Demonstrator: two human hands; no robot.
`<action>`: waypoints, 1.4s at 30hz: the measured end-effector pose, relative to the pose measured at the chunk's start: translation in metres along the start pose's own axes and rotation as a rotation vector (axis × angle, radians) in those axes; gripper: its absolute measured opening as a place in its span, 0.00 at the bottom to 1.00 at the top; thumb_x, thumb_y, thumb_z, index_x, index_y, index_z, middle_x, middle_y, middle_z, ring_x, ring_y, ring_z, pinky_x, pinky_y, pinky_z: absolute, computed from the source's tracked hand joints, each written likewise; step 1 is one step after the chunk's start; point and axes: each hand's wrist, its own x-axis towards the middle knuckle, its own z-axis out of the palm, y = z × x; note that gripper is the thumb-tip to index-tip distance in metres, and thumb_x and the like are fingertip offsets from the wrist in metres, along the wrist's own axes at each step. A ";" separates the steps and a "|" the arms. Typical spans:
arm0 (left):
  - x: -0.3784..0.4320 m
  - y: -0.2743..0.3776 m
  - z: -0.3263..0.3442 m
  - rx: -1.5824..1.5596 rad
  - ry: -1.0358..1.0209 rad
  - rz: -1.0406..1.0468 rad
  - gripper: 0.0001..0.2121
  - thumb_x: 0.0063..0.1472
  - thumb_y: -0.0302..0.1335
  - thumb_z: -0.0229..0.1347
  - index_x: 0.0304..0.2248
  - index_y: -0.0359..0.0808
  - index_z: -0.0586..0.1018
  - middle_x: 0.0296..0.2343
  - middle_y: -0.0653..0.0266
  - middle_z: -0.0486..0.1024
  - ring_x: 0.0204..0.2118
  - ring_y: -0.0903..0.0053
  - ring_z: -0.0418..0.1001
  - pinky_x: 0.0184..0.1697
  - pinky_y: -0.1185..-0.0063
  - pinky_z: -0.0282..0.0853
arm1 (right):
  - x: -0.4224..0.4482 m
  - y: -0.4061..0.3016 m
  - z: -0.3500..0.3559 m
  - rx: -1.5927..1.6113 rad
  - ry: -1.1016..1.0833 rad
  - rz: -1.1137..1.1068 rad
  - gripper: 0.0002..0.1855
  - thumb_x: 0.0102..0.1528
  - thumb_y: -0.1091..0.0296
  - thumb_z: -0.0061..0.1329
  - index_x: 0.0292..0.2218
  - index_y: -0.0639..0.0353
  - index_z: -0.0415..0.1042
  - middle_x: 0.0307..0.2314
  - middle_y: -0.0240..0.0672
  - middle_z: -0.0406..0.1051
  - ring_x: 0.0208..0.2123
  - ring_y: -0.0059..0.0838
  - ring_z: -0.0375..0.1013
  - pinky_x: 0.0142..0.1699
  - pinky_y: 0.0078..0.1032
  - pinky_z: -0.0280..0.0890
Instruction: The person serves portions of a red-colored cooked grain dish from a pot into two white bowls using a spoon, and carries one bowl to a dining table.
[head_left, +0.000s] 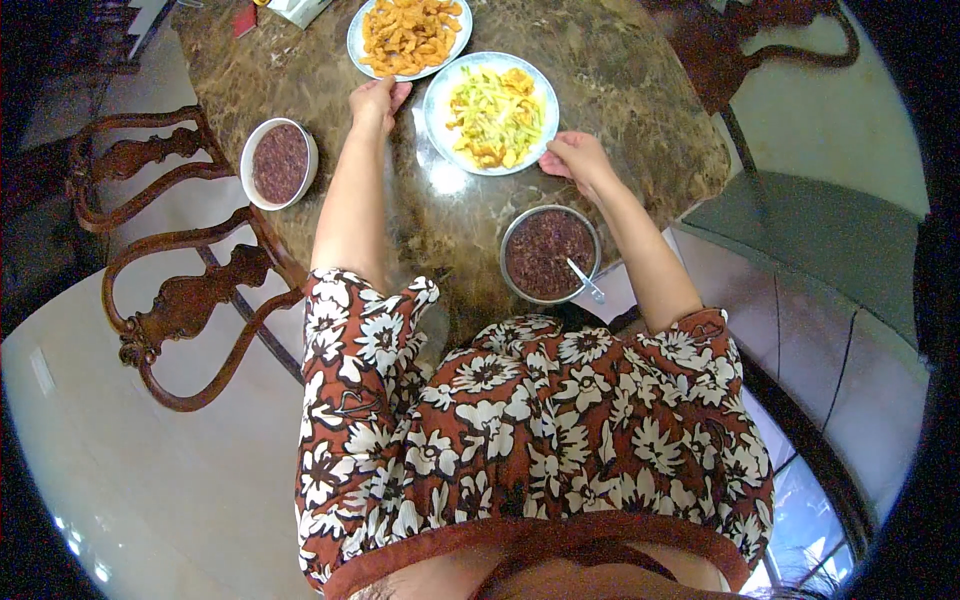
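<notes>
My left hand (377, 103) is at the near rim of a pale plate (355, 39) heaped with orange-brown fried pieces (412, 34). Its thumb meets the edge, and the fingers are partly hidden. With my right hand (579, 159) I pinch the lower right rim of a second pale, blue-tinged plate (436, 112). Green shreds and yellow egg-like pieces (496, 116) fill its middle. The two plates sit side by side, their rims close together. Nearer to me, below my right hand, stands a metal bowl (505, 271) of dark reddish-purple porridge (547, 251) with a spoon (585, 281) in it.
A white bowl (247, 184) of similar porridge stands left of my left forearm on the brown marbled table (360, 240). Carved wooden chairs (187, 300) line the left side; another chair (802, 52) is at upper right. A box (300, 9) and a red item (244, 22) lie at the far edge.
</notes>
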 end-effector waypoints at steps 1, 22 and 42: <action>0.000 -0.002 -0.004 -0.004 -0.006 0.001 0.08 0.56 0.18 0.50 0.33 0.21 0.65 0.31 0.49 0.72 0.28 0.67 0.75 0.29 0.76 0.77 | 0.003 0.000 0.002 0.032 -0.018 -0.019 0.07 0.52 0.72 0.43 0.30 0.68 0.69 0.22 0.37 0.71 0.22 0.24 0.72 0.30 0.20 0.71; -0.231 -0.138 -0.081 0.440 -0.491 -0.342 0.06 0.60 0.23 0.46 0.35 0.30 0.71 0.25 0.63 0.74 0.26 0.79 0.74 0.30 0.82 0.74 | -0.112 0.084 -0.057 -0.024 -0.164 0.220 0.05 0.53 0.67 0.46 0.32 0.55 0.67 0.23 0.25 0.69 0.24 0.13 0.67 0.30 0.12 0.63; -0.174 -0.135 -0.051 0.414 -0.343 -0.199 0.04 0.59 0.20 0.48 0.29 0.27 0.72 0.22 0.63 0.73 0.20 0.80 0.72 0.23 0.83 0.72 | -0.032 0.060 -0.049 -0.107 -0.101 0.103 0.01 0.54 0.71 0.44 0.30 0.57 0.66 0.20 0.25 0.69 0.21 0.13 0.66 0.26 0.10 0.61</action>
